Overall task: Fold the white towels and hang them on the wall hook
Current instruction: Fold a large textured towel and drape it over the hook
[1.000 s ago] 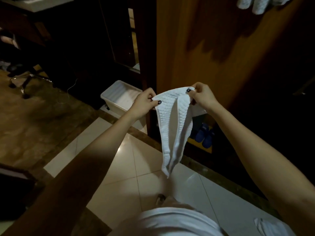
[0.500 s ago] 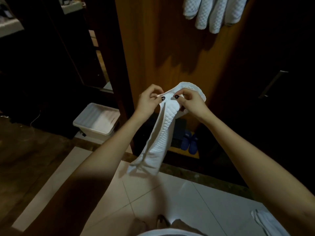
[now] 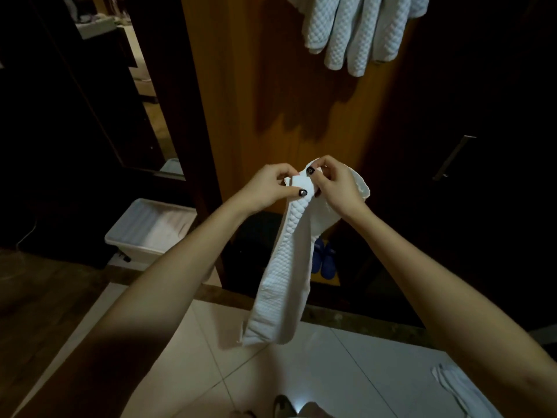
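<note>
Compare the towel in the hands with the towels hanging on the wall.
The held towel is pinched at its top by the left hand and right hand; the hanging towels are untouched. The held towel is one piece; the hanging towels are several, higher up. All are white and quilted.

No readable text, label, brand, number or sign anywhere.

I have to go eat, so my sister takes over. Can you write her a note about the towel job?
Hands: left hand and right hand both pinch the top of one folded white towel, hanging between them.
Done: several hung towels on the wooden wall above; hook hidden.
Left: hang this one, then fold and hang the floor towel at lower right.
</note>
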`<state>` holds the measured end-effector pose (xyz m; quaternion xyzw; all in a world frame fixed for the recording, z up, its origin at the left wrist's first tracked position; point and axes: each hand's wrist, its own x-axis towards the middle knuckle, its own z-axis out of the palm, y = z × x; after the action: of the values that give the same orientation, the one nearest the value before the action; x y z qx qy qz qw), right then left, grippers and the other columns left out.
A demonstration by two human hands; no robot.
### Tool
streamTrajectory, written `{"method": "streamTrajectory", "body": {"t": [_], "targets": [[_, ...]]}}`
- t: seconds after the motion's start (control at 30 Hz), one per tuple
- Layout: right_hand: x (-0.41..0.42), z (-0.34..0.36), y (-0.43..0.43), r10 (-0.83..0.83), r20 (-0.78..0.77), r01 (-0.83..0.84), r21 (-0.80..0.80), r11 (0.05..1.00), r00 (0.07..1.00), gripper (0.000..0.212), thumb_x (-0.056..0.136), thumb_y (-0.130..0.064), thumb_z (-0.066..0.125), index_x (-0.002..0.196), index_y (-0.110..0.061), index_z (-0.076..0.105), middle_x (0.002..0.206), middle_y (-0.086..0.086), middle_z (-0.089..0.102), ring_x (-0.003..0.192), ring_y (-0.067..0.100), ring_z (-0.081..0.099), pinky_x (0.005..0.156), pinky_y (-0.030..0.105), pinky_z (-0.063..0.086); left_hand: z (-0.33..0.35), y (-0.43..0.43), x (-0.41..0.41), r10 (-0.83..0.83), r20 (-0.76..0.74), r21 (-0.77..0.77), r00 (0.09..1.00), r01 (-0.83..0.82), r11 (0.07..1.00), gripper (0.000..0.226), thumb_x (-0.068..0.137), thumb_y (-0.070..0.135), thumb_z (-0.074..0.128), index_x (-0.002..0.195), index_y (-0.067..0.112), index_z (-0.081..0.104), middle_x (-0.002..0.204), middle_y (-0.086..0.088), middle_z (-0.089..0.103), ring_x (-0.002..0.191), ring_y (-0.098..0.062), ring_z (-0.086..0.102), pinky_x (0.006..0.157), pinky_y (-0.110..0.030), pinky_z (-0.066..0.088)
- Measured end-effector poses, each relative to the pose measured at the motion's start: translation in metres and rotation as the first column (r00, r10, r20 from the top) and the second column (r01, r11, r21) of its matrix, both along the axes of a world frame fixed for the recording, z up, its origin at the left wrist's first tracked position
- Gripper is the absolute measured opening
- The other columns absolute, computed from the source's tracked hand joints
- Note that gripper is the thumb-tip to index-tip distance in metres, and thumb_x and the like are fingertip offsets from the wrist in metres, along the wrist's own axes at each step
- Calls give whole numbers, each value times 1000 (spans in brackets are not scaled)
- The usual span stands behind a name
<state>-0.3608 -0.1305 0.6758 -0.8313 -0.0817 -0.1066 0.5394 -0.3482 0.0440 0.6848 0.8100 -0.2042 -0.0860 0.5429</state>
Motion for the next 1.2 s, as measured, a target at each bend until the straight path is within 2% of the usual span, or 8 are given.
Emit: {"method": "streamTrajectory", "body": {"t": [0.2, 0.33, 0.43, 0.57, 0.7, 0.9, 1.03, 1.2], "targets": [[6, 15, -15, -65, -103, 50, -140, 989, 993, 18, 101, -16, 44, 95, -9, 60, 77, 7, 67, 59, 10, 64, 57, 21, 53, -4, -7, 12, 29, 80, -64, 996, -24, 998, 14, 84, 11, 69, 78, 17, 58, 78, 4, 58, 76, -10, 55, 75, -27, 42], [7, 23, -47, -196, -63, 148, -450, 881, 979, 45, 103, -29, 38, 69, -8, 60, 60, 0, 63, 52, 8, 60, 51, 16, 44, 4, -7, 26, 31, 79, -152, 996, -19, 988, 19, 86, 9, 68, 75, 22, 57, 78, 2, 56, 77, -11, 53, 74, -23, 39], [5, 19, -69, -216, -193, 49, -629, 776, 957, 26, 97, -17, 43, 100, -9, 67, 85, 6, 67, 68, 19, 63, 64, 32, 51, 17, -10, 35, -23, 107, -138, 994, 37, 990, 17, 87, 9, 64, 79, 21, 56, 81, 7, 59, 79, -4, 57, 75, -17, 43], [9, 8, -85, -267, -305, -72, -771, 633, 914, 50, 89, -8, 55, 135, -28, 52, 132, 9, 53, 108, 25, 57, 82, 36, 52, 40, -10, 45, -66, 161, -143, 985, 89, 986, 18, 90, 6, 60, 81, 20, 53, 83, 6, 56, 78, -3, 55, 72, -14, 45], [10, -12, -85, -329, -257, 7, -779, 627, 908, 48, 92, -31, 63, 137, -34, 49, 132, 13, 44, 115, 30, 52, 93, 41, 48, 54, 4, 53, -103, 244, -80, 964, 126, 989, 17, 91, 8, 59, 82, 21, 53, 82, 6, 55, 76, -2, 54, 68, -13, 42], [13, -20, -67, -129, -339, -133, -651, 748, 932, 42, 94, -25, 61, 134, -35, 51, 148, 12, 35, 141, 33, 30, 110, 50, 37, 58, 35, 60, -25, 255, -94, 967, 51, 994, 20, 91, 4, 59, 81, 20, 52, 80, 4, 55, 74, -3, 53, 68, -16, 42], [13, -26, -47, -79, -281, -148, -700, 698, 957, 33, 95, -36, 57, 127, -33, 50, 134, 6, 47, 132, 29, 40, 102, 49, 43, 58, 49, 60, 36, 255, -81, 966, -15, 997, 14, 91, 6, 59, 83, 16, 52, 81, 3, 55, 74, -5, 54, 67, -14, 43], [24, -9, -44, -62, -69, 7, -614, 789, 996, 7, 98, -23, 52, 94, -26, 56, 96, -2, 59, 93, 21, 58, 74, 32, 44, 52, 69, 64, 155, 233, -59, 960, -145, 988, 11, 88, 3, 62, 83, 8, 54, 81, -6, 56, 75, -12, 51, 67, -21, 40]]}}
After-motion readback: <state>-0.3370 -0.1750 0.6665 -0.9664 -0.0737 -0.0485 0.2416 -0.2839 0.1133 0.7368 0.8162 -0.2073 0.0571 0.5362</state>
